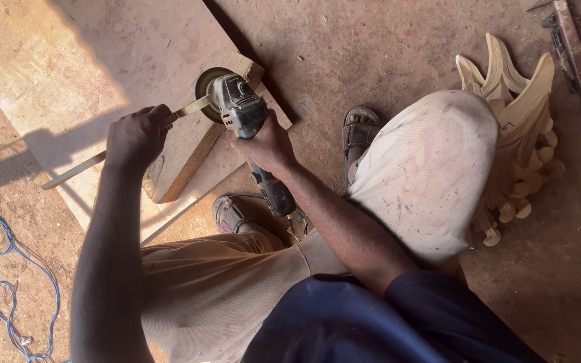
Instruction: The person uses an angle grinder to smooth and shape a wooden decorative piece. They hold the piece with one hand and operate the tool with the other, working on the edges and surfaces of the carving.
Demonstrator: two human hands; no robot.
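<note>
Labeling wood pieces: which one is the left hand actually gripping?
The thin pale wooden strip, pinched in the left hand against the grinder disc. The thick wooden block and carved wooden ornament lie untouched.

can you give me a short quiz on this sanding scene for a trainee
1. True or false: the right hand grips the angle grinder by its body.
2. What does the left hand hold against the grinder's disc? A) a thin wooden strip B) a hammer C) a blue cable
3. What lies on the floor beside the person's right knee?

Key
1. True.
2. A, the thin wooden strip, resting over a wooden block on a large board.
3. A carved wooden ornament with leaf-like scrolls.
</note>
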